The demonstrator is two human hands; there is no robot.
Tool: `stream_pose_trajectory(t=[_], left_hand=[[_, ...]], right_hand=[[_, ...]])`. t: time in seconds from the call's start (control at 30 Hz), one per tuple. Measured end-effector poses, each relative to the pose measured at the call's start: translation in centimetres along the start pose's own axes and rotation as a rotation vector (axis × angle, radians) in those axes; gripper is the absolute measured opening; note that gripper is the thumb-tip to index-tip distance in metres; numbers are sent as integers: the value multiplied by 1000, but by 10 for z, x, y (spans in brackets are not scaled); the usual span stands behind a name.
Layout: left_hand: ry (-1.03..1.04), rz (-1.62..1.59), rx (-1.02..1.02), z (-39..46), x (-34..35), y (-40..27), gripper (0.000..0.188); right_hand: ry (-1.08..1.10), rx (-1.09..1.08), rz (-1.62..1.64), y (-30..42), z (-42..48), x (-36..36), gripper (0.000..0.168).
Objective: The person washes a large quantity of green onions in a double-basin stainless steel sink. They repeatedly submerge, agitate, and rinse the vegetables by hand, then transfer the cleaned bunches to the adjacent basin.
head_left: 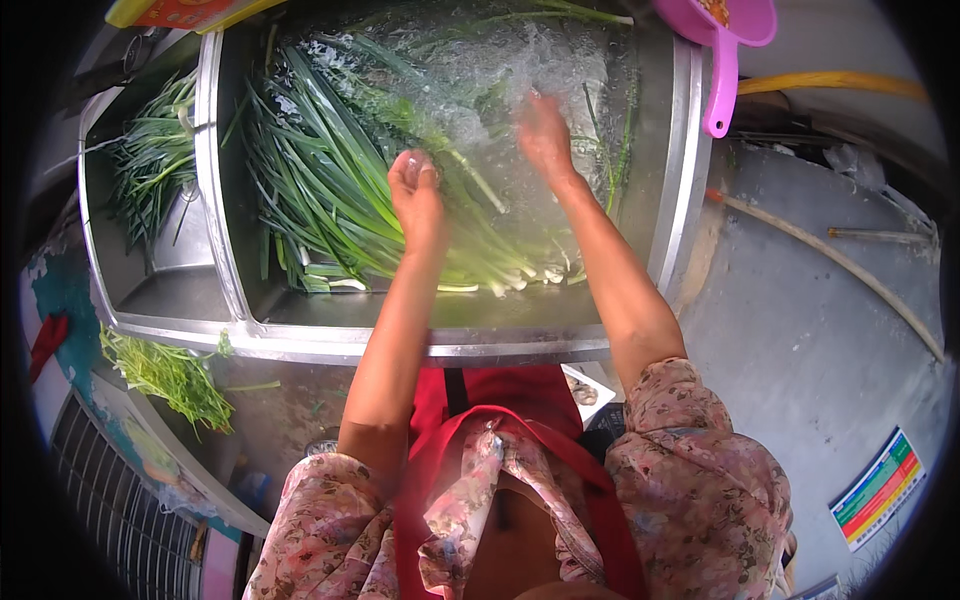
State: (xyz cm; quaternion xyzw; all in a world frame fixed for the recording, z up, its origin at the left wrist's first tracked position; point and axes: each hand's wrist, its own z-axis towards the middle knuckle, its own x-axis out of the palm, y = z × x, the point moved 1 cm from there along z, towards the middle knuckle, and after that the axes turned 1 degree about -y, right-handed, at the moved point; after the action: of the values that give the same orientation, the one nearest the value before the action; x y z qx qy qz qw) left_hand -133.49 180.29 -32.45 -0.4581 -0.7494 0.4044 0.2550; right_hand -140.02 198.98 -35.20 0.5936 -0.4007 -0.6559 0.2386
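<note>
My left hand is wet, its fingers curled, just over a large bunch of long green leaves with white root ends, like scallions or leeks. Whether anything is in its fingers is unclear. My right hand is blurred at the churning water to the right, and its grip cannot be made out. Both are inside a stainless steel sink basin. A pale cut stalk floats between the hands. Leafy greens show dimly under the bubbles, and thin green stems lie along the right side.
A smaller basin on the left holds more long green leaves. Yellowish leafy stems lie below it. A pink long-handled ladle rests at the right rim, near a yellow hose. A pale hose crosses the grey surface.
</note>
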Motion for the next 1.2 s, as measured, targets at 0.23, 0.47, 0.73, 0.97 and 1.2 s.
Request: stream_pose_trajectory(t=[0.23, 0.47, 0.73, 0.97, 1.2], left_hand=[[272, 50, 147, -12, 34, -44, 39], [164, -129, -269, 85, 35, 6, 51], [326, -344, -341, 68, 49, -15, 58], [325, -267, -254, 61, 48, -7, 18], [388, -275, -308, 42, 44, -3, 14]], right_hand=[[995, -35, 23, 72, -59, 19, 20], [40, -421, -538, 34, 143, -32, 34], [524, -168, -180, 16, 89, -11, 35], [654, 236, 288, 44, -16, -16, 33], [486, 624, 660, 19, -27, -13, 36]])
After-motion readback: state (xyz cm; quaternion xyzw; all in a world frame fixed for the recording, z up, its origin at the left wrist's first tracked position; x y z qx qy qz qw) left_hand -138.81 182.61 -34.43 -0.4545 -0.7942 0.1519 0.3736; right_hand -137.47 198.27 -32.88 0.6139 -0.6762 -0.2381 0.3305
